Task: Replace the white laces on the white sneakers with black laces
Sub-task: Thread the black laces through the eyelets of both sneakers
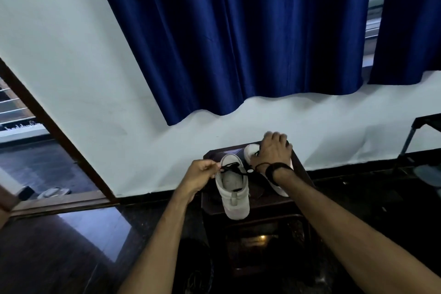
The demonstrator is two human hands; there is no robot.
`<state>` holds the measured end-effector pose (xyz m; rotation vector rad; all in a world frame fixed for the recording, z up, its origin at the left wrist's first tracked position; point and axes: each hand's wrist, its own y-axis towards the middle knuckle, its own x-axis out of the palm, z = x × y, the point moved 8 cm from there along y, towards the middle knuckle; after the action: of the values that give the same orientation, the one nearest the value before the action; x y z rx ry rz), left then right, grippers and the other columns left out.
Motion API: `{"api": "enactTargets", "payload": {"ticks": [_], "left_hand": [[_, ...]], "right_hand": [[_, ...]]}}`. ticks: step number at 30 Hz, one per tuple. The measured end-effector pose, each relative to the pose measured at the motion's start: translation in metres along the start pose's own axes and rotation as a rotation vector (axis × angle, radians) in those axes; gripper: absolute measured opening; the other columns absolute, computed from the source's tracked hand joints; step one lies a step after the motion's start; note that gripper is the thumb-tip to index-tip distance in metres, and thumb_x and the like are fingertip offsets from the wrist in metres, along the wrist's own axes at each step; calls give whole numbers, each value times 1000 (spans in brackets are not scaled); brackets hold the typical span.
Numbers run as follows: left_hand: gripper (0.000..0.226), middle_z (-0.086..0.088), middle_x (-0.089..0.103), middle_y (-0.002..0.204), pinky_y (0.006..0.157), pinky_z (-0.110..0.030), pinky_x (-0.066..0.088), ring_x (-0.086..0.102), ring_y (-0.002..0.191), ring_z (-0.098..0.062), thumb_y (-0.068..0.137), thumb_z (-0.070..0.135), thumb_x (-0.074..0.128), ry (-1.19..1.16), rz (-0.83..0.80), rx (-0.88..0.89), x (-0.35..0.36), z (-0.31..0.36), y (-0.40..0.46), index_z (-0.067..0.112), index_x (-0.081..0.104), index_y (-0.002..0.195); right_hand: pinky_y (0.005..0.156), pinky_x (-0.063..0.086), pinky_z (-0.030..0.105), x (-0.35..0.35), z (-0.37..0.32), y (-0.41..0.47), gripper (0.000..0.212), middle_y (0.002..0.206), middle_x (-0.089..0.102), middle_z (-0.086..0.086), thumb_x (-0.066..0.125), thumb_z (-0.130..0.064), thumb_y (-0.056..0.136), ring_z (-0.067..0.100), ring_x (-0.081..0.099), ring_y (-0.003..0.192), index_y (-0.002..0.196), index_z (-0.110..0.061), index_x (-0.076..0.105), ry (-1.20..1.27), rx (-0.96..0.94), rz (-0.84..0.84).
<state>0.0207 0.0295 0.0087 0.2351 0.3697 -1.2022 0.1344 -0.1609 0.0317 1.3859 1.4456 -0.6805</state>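
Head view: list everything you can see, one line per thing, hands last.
sneakers: two, white, side by side on the stand
black lace: one, black, across the near sneaker's opening
stand: one, dark wood, against the wall
curtains: two panels, deep blue, hanging above the stand
wall: white, behind the stand
wristband: one, black, on the right wrist
left hand: pinches the black lace
right hand: rests on the far sneaker

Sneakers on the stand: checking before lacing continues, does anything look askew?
The near sneaker overhangs the dark stand's front edge, heel toward the camera. Left hand pinches its black lace.
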Motion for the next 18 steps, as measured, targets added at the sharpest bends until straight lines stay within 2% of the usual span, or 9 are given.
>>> {"api": "enactTargets", "payload": {"ticks": [1, 2, 4, 5, 6, 10, 12, 15, 18], "left_hand": [[18, 12, 54, 49, 50, -10, 33, 41, 46, 3, 95, 13, 63, 1, -21, 24, 7, 5, 2, 10, 70, 78], [15, 13, 58, 51, 55, -10, 37, 46, 49, 4, 93, 11, 65, 2, -31, 49, 12, 10, 5, 7, 70, 79], [12, 6, 66, 61, 62, -13, 43, 54, 56, 1, 88, 6, 70, -48, -6, 61, 15, 14, 10, -1, 70, 79], [13, -1, 68, 66, 63, -16, 45, 58, 59, -2, 86, 6, 72, -90, 22, 59, 14, 15, 12, -5, 70, 79], [16, -4, 68, 67, 63, -17, 46, 59, 60, -4, 84, 8, 74, -124, 58, 49, 11, 13, 15, -6, 69, 79], [31, 5, 53, 51, 43, -16, 32, 40, 42, -4, 83, 30, 77, -184, 256, -79, -14, -14, 13, 7, 65, 67], [36, 3, 56, 55, 47, -19, 35, 43, 46, -9, 82, 41, 76, -122, 365, -140, -25, -37, 9, 10, 67, 66], [20, 0, 70, 69, 49, -16, 44, 59, 57, -10, 84, 33, 76, -24, 325, -201, -12, -58, 6, 14, 75, 83], [15, -5, 70, 72, 47, -15, 45, 60, 57, -10, 93, 12, 64, -72, 308, -218, 1, -69, 6, 4, 75, 97]], "right_hand": [[96, 39, 40, -4, -14, -4, 68, 123, 48, 10, 70, -31, 69, 31, 43, 119, 128, -9, 45, 98, -106, 82], [96, 38, 37, -3, -30, -7, 72, 124, 46, 9, 72, -22, 69, 29, 43, 120, 132, -9, 41, 307, -225, 30], [90, 46, 29, 22, -62, -17, 61, 123, 54, 12, 65, -2, 76, 23, 55, 111, 133, -9, 44, 724, -370, -370], [83, 50, 27, 34, -71, -24, 53, 120, 59, 12, 60, 4, 81, 17, 60, 101, 131, -11, 48, 785, -375, -529], [78, 51, 25, 40, -76, -28, 46, 116, 63, 10, 57, 4, 85, 13, 62, 91, 128, -12, 53, 760, -386, -588], [77, 50, 23, 41, -69, -26, 14, 85, 73, -1, 58, -19, 94, 8, 66, 80, 97, -18, 72, 731, -354, -351], [69, 51, 16, 46, -56, -21, 13, 72, 73, -6, 63, -23, 91, -2, 65, 68, 85, -24, 75, 810, -238, -259], [71, 46, 6, 61, -49, -19, 15, 83, 75, -3, 64, -11, 88, -3, 65, 71, 91, -19, 77, 809, -153, -205], [85, 52, 21, 80, -53, -26, 18, 91, 75, 3, 65, -10, 85, 13, 69, 86, 96, -17, 78, 797, -116, -215]]}}
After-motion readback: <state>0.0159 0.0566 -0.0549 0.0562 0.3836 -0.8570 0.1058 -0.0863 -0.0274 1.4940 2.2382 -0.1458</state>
